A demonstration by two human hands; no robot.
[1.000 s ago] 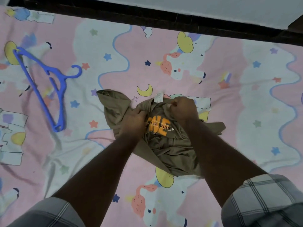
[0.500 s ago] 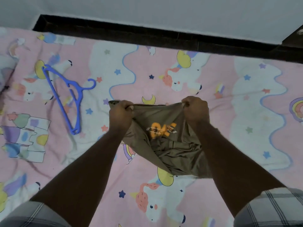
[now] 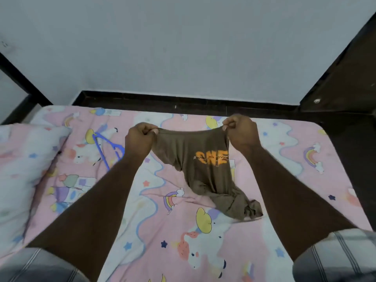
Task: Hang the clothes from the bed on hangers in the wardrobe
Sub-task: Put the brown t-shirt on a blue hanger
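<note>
Closest in, both forearms reach out over the bed (image 3: 284, 180), pink unicorn sheet. The olive t-shirt (image 3: 205, 171) is held up by its top edge: left hand (image 3: 139, 139) pinching one corner, right hand (image 3: 241, 133) pinching the other, so the edge runs left to right between them and the bunched bottom drags on the sheet toward the right. The bit that matters imo: the blue hanger (image 3: 107, 147) lies flat just past the left hand, partly hidden behind it, so the left hand's way nearer. Pillow (image 3: 26, 159) off to the left, then dark bed frame (image 3: 183, 102) and a plain grey wall (image 3: 183, 47).
</note>
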